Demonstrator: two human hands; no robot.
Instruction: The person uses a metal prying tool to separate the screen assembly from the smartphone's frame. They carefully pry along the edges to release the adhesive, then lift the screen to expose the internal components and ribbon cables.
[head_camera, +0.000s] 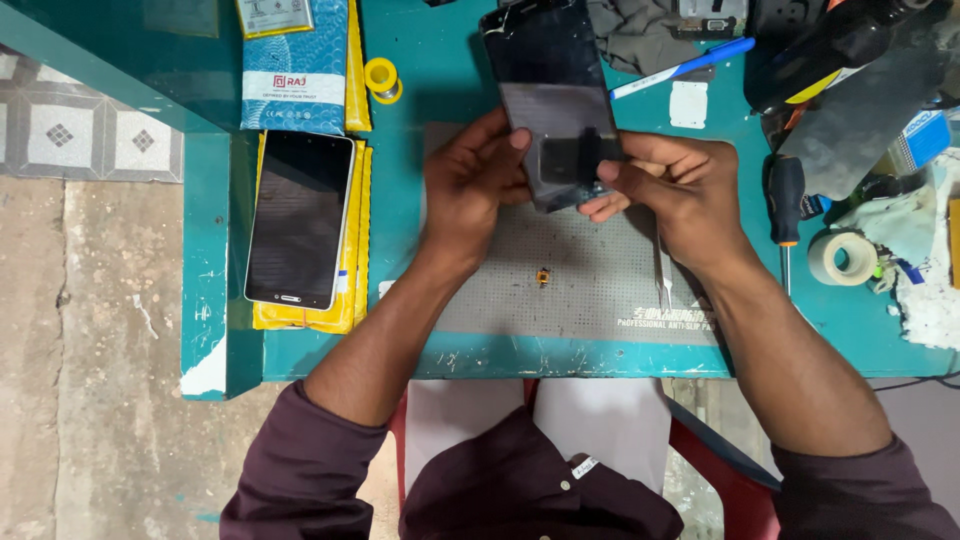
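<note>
Head view, left hand (470, 190) and right hand (680, 190) gripping phone screen panel (548, 90)

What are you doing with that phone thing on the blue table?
A person sits at a teal workbench and holds a dark, flat phone screen panel with both bare hands above a grey anti-slip work mat. The left hand grips its left edge; the right hand pinches its lower right part. A small brass-coloured part lies on the mat. A second black phone rests on yellow packets to the left, and a black-handled screwdriver lies to the right.
</note>
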